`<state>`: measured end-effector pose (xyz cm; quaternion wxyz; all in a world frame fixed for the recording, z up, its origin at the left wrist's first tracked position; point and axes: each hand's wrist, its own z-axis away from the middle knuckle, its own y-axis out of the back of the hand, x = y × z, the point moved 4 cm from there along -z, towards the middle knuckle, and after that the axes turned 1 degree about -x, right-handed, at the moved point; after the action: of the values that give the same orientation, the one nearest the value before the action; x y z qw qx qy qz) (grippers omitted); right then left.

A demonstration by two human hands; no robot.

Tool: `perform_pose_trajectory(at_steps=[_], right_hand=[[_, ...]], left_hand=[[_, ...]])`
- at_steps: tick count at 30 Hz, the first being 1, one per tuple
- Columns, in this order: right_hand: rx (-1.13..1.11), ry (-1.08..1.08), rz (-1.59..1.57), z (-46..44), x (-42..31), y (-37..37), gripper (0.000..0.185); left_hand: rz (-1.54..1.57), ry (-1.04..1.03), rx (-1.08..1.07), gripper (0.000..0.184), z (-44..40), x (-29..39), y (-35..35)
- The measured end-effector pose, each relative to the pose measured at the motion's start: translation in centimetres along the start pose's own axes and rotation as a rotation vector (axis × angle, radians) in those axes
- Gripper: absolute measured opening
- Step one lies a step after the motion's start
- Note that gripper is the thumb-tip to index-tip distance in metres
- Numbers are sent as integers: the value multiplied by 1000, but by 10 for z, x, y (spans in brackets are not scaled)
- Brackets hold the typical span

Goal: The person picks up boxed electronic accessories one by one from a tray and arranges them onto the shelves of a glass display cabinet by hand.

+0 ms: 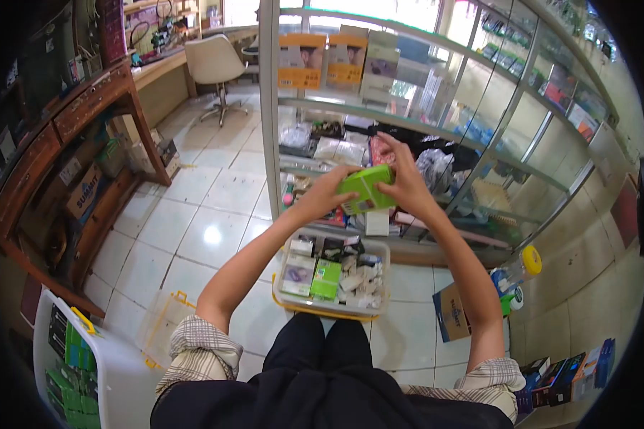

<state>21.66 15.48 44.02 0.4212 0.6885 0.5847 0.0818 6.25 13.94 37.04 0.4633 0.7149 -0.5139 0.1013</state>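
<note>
Both my hands hold a bright green box (368, 190) in front of the glass display cabinet (267, 143). My left hand (327, 191) grips its left side, thumb across the front. On the box's right side, my right hand (406, 179) presses with its thumb, some fingers raised. Below stands a clear plastic bin (331, 309) on the floor. In it lie another green box (326, 279), a white box with a dark picture (297, 276) and a heap of small white pieces (361, 282). A small white box (377, 222) sits at the cabinet's lower edge, under the held box.
Orange boxes (300, 63) stand on the cabinet's upper shelf. A clear lid with yellow clips (168, 329) lies at left, beside a white bin (118, 357) of green packages. A cardboard box (452, 312) and yellow-lidded jar (531, 260) are at right. A wooden desk (86, 107) and chair (213, 61) stand left.
</note>
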Motion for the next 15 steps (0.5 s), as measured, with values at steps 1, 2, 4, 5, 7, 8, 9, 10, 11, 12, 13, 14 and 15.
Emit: perform_pose_trajectory(at_steps=[1, 2, 4, 5, 7, 8, 9, 10, 11, 12, 13, 14, 15], right_hand=[[3, -23, 4, -17, -2, 13, 75], [73, -13, -37, -34, -2, 26, 72], [151, 15, -73, -59, 1, 40, 70], [314, 32, -18, -68, 4, 49, 67], [487, 67, 38, -84, 16, 51, 66], [455, -86, -67, -92, 37, 39, 66], [420, -242, -174, -99, 58, 26, 66], [408, -309, -267, -106, 72, 15, 64], [411, -303, -268, -116, 84, 9, 64], [404, -314, -226, -127, 97, 3, 61], [396, -327, -185, -139, 113, -5, 59], [474, -275, -185, -151, 131, -10, 52], [475, -280, -191, -162, 143, -14, 52]], left_hand=[[-11, -21, 7, 58, -15, 3, 9], [66, -30, 112, 51, -29, 4, 20], [124, -33, 275, 41, -55, 1, 41], [114, -51, 282, 41, -67, -1, 47], [274, 11, 452, 41, -90, -7, 64], [296, -10, 463, 41, -102, -8, 69], [290, -24, 464, 41, -116, -13, 74], [274, -16, 498, 40, -128, -22, 77], [257, -4, 533, 40, -140, -32, 80], [160, -27, 559, 39, -153, -45, 81], [154, -25, 556, 39, -161, -51, 83], [82, -22, 607, 38, -168, -56, 87], [12, -17, 656, 38, -175, -62, 89]])
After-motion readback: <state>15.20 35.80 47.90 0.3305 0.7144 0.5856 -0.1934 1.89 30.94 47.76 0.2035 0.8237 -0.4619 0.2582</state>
